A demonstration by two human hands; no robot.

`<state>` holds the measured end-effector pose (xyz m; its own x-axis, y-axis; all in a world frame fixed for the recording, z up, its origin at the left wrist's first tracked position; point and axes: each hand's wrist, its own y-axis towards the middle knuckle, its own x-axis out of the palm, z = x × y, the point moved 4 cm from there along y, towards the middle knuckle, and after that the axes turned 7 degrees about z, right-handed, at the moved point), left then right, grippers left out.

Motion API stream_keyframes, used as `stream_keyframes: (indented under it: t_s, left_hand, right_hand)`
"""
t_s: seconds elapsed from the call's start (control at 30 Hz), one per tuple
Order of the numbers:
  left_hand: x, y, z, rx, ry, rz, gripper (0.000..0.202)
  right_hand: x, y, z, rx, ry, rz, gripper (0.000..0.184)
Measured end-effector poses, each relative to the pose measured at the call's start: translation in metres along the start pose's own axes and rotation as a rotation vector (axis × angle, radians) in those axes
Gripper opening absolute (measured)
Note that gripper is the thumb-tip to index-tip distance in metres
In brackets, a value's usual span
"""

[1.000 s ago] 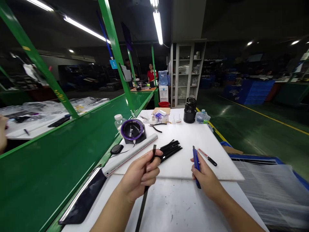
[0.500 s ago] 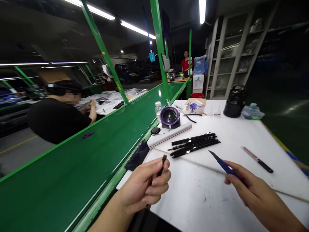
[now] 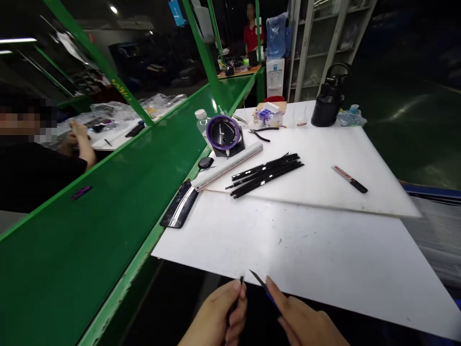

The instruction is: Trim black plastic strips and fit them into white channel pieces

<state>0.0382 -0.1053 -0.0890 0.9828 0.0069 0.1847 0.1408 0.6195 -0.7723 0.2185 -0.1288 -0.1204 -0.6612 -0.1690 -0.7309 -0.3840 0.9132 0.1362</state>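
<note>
**Strip and knife meet at the table's near edge**

Far left, a co-worker's hand (image 3: 77,130) rests on the bench beyond the green belt (image 3: 108,202). A white bar (image 3: 230,165) lies at the table's (image 3: 324,250) left edge. Low in view, my left hand (image 3: 220,317) pinches 1 thin black strip (image 3: 241,279), only its tip showing above my fingers. Just right of it is the point of the blue knife (image 3: 260,280), close to the strip; I cannot tell if they touch. A bundle of black strips (image 3: 266,171) lies farther back on the white board. My right hand (image 3: 306,322) grips the knife. A second cutter (image 3: 350,179) lies well apart, further right.
</note>
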Motion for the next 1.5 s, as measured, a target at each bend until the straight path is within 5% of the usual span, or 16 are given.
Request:
stream_keyframes:
  t_s: [0.2, 0.57, 1.2, 1.5]
  left_hand:
    - [-0.001, 0.006, 0.002, -0.045, 0.041, 0.029, 0.036]
    - [0.0, 0.007, 0.001, -0.052, 0.084, -0.005, 0.036]
    - [0.0, 0.009, 0.007, -0.056, 0.145, -0.031, 0.041]
    - [-0.004, 0.011, 0.007, -0.063, 0.144, -0.081, 0.034]
  right_hand:
    - [0.001, 0.005, -0.015, -0.041, -0.225, -0.139, 0.097]
    - [-0.008, 0.016, -0.024, 0.045, -0.255, -0.35, 0.085]
    - [-0.01, 0.019, -0.032, -0.019, -0.34, -0.381, 0.083]
    - [-0.014, 0.014, -0.026, 0.097, -0.185, -0.358, 0.089]
